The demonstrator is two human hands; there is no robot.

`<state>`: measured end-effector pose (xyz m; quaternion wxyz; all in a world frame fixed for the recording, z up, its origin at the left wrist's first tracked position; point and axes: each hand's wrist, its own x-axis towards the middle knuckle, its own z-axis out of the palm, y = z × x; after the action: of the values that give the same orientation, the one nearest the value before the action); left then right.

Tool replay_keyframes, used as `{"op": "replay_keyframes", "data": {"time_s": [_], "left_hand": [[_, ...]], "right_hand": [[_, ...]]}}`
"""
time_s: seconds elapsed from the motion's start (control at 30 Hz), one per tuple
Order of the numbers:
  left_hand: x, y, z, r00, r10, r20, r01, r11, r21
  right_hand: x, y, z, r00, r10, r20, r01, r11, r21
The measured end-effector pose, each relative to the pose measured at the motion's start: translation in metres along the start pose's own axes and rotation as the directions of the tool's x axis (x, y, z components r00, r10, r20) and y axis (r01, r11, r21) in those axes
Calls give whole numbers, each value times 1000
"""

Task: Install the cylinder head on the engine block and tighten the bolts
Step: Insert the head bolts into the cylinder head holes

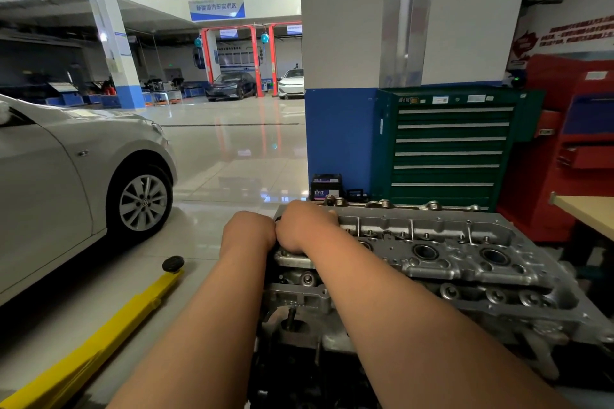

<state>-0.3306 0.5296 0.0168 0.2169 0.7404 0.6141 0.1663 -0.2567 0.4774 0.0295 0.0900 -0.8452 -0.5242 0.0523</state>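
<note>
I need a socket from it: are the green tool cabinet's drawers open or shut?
Shut. Every drawer front of the green tool cabinet sits flush, handles lined up, none pulled out.

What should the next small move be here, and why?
Probably ease the left end of the cylinder head down square onto the engine block. The left hand and right hand meet at that end, their grip hidden. No wrench shows, so seating likely precedes tightening.

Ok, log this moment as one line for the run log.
cylinder head: on engine block | left hand: at its left end | right hand: on same end | grip: hidden | tool: none visible
</note>
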Motion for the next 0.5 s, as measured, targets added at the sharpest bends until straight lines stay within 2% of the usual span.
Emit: {"op": "replay_keyframes", "data": {"time_s": [0.07,0.13,0.2,0.27,0.4,0.47,0.5], "left_hand": [[-4,-1,-2,999,32,-28,-31,999,23],[-16,2,-4,991,94,-98,-96,995,-9],[-40,19,-7,970,195,-148,-188,980,59],[-68,51,-5,932,305,-194,-303,952,39],[-164,143,25,789,600,-131,-612,785,-91],[-231,183,56,674,733,-87,-738,665,-117],[-267,200,75,595,801,-69,-802,585,-119]], "right_hand": [[-10,1,-3,1000,-13,-19,13,1000,6],[-28,10,-13,996,-28,-83,37,994,102],[-56,30,-30,980,-38,-196,73,982,176],[-88,62,-47,947,-9,-321,67,983,171],[-170,161,-74,840,210,-500,-96,965,245],[-223,222,-78,759,356,-545,-204,925,321],[-252,254,-79,705,421,-571,-242,899,364]]}}
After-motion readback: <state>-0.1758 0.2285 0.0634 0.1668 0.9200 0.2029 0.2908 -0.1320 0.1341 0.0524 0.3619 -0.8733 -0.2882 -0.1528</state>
